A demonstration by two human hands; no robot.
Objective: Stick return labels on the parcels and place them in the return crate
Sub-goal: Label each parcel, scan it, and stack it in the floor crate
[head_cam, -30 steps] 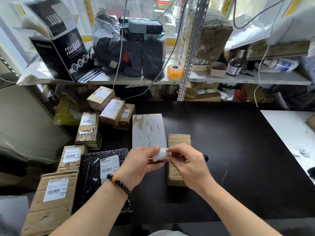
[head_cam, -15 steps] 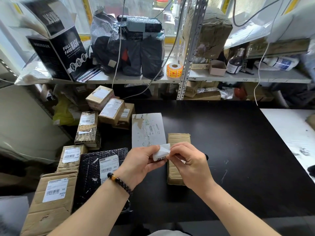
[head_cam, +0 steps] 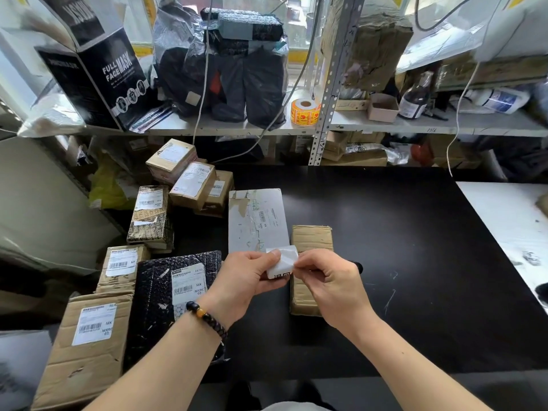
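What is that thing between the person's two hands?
In the head view, a small white paper label, pinched by the left hand and right hand over the flat brown cardboard parcel.

Two hands [head_cam: 246,280] and one white label [head_cam: 283,258]. Two parcels [head_cam: 311,241] lie mid-table [head_cam: 385,232]. Seven more are piled at the left: six boxes [head_cam: 192,183] and one black bubble mailer [head_cam: 154,292]. One orange sticker roll [head_cam: 305,111], one bottle [head_cam: 413,99], one beaded bracelet [head_cam: 207,317].
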